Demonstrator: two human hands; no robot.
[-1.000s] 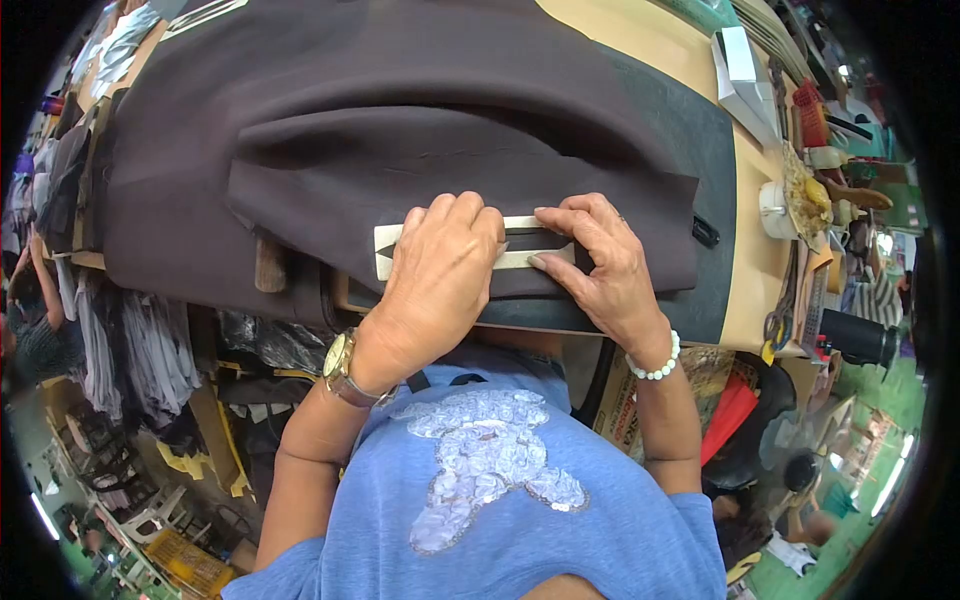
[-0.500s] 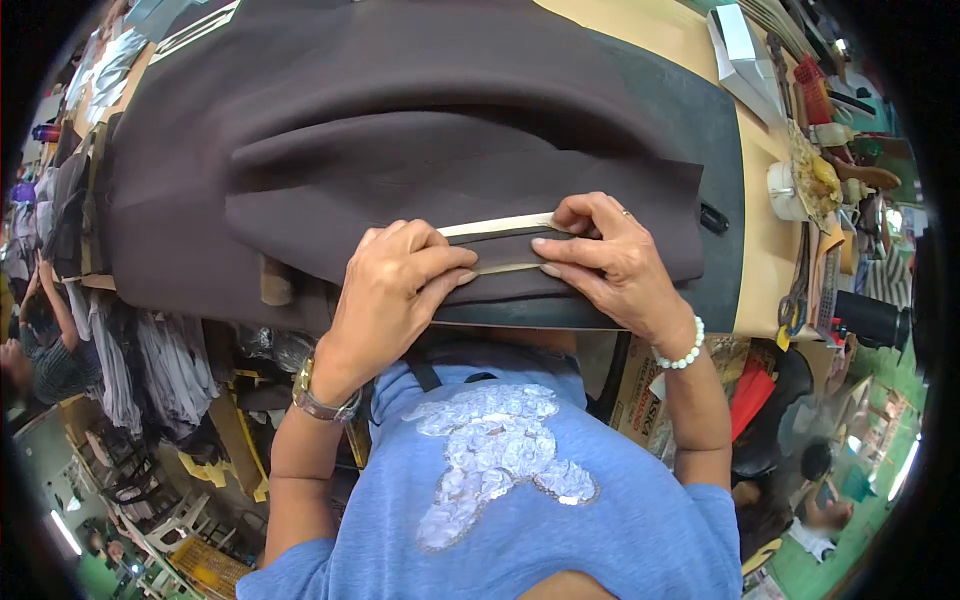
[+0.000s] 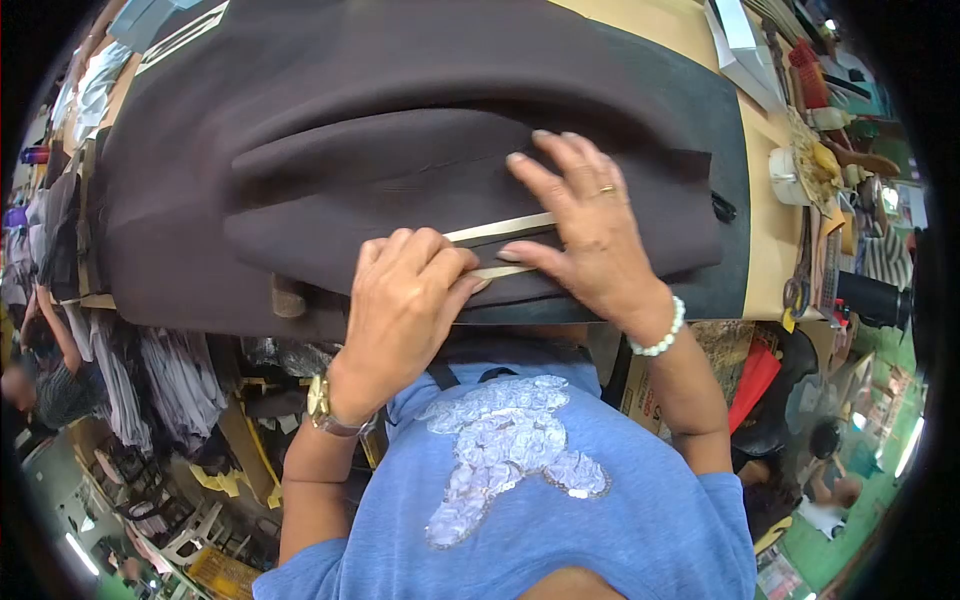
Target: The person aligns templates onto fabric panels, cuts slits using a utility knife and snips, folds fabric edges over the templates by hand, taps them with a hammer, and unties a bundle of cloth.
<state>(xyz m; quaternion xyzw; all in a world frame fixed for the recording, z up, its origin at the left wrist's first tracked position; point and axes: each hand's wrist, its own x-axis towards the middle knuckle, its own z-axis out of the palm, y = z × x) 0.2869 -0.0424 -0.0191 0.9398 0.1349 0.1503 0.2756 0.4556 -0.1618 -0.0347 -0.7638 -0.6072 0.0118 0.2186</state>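
A large dark brown sheet of material (image 3: 400, 180), leather or cloth, lies over the table with a raised fold. Near its front edge run two narrow strips, an upper cream strip (image 3: 505, 227) and a lower cream strip (image 3: 505, 271), with a dark band between. My left hand (image 3: 400, 300) pinches the material at the strips' left end, thumb and fingers together. Spread open, my right hand (image 3: 595, 225) lies over their right end. Its thumb rests between the strips and its fingers reach onto the brown material; the palm hides the strips' right ends.
A black mat (image 3: 680, 110) lies beneath the sheet. At right are a white cup (image 3: 785, 178), scissors (image 3: 796, 295) and a red basket (image 3: 808, 75). A small brown block (image 3: 288, 297) sits at the front edge. Grey garments (image 3: 180, 370) hang at left, near another person (image 3: 65, 375).
My right hand has let go of its pinch on the strips, opened, and moved up over the material. My left hand keeps its pinch. The sheet's right end has shifted slightly right.
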